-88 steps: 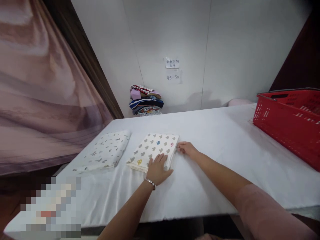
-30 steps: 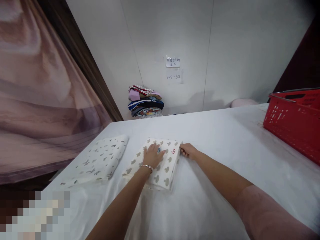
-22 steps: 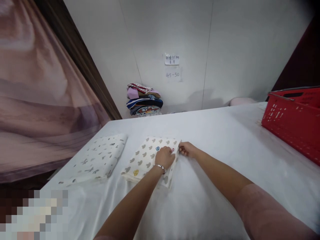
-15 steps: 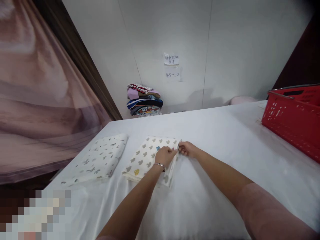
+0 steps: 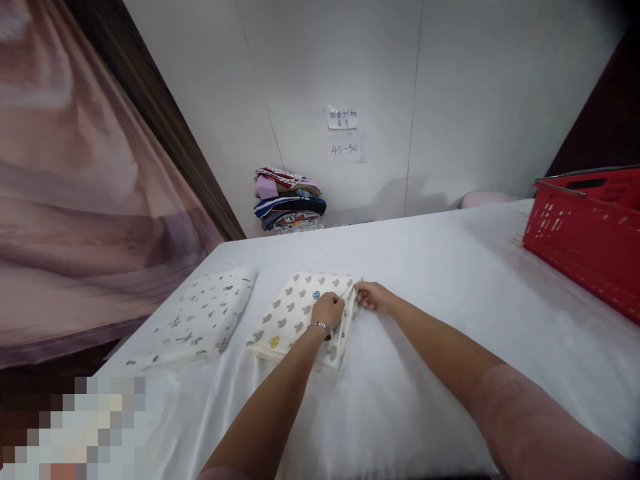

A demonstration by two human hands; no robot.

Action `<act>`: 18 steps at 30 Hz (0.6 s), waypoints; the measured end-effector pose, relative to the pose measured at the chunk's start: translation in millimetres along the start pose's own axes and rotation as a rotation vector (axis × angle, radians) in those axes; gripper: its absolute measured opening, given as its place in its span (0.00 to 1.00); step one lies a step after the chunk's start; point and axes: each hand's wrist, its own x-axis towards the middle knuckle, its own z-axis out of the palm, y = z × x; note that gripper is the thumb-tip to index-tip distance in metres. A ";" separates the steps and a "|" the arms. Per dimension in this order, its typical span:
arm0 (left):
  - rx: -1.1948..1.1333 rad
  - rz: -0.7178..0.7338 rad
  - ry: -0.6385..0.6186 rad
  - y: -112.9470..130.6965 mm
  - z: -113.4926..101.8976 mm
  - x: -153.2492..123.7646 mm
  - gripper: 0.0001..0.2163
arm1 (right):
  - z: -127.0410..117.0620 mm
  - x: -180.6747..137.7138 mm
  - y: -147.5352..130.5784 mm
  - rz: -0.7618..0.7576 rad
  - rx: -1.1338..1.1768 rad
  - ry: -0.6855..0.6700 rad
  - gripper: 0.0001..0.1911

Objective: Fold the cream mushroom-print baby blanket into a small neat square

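Note:
A folded cream cloth with grey mouse-head prints point(image 5: 290, 313) lies on the white-covered table point(image 5: 440, 287). My left hand point(image 5: 327, 311), with a bracelet at the wrist, rests on its right part with the fingers curled over the top layer. My right hand point(image 5: 370, 295) pinches the cloth's far right corner, which is lifted a little. To the left lies a second folded cloth with small grey prints point(image 5: 200, 317), untouched.
A red plastic basket point(image 5: 585, 230) stands at the table's right end. A stack of folded colourful clothes point(image 5: 289, 200) sits at the back by the wall, under two paper labels point(image 5: 343, 132). A pink curtain point(image 5: 75, 187) hangs at the left.
My left hand slid from the cloth's near edge up across its top to the right side beside my right hand. The right hand went from resting at the far right corner to pinching it.

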 end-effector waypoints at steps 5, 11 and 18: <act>-0.019 -0.006 0.010 2.7 1.4 -2.6 0.07 | 4.8 -2.8 -0.9 -0.014 -0.059 0.043 0.12; 0.014 0.160 0.057 -11.8 -9.0 0.2 0.13 | 8.4 0.7 -2.0 0.007 -0.153 0.136 0.13; 0.269 0.269 0.144 -58.6 -6.8 4.3 0.17 | 10.6 7.6 -0.7 -0.013 -0.147 0.180 0.16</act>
